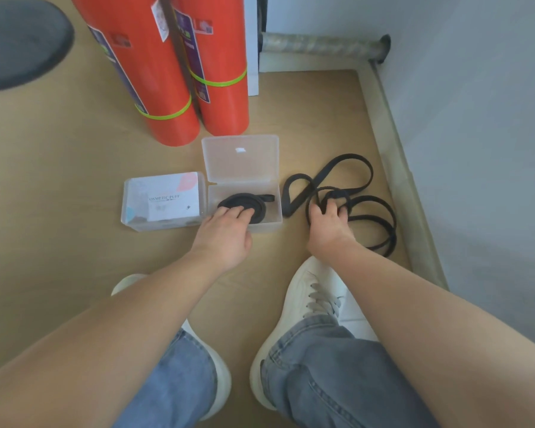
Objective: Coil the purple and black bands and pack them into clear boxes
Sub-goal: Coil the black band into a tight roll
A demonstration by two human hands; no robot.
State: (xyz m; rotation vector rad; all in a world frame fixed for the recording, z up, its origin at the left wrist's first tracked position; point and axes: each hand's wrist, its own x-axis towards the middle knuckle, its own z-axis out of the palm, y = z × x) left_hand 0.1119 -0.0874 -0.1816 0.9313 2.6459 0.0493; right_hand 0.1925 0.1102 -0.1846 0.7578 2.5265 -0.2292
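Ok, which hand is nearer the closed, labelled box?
Left. The left hand rests on the coiled band in the open box beside the closed box; the right hand grips the loose band farther right.

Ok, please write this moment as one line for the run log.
left hand presses coiled band in open box | right hand grips loose band on floor | second box closed

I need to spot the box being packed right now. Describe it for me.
Find the two orange rolls standing on the floor. Just in front of the right one lies the open clear box, lid tipped back, a coiled black band inside under the left hand. The closed box beside it carries a white label.
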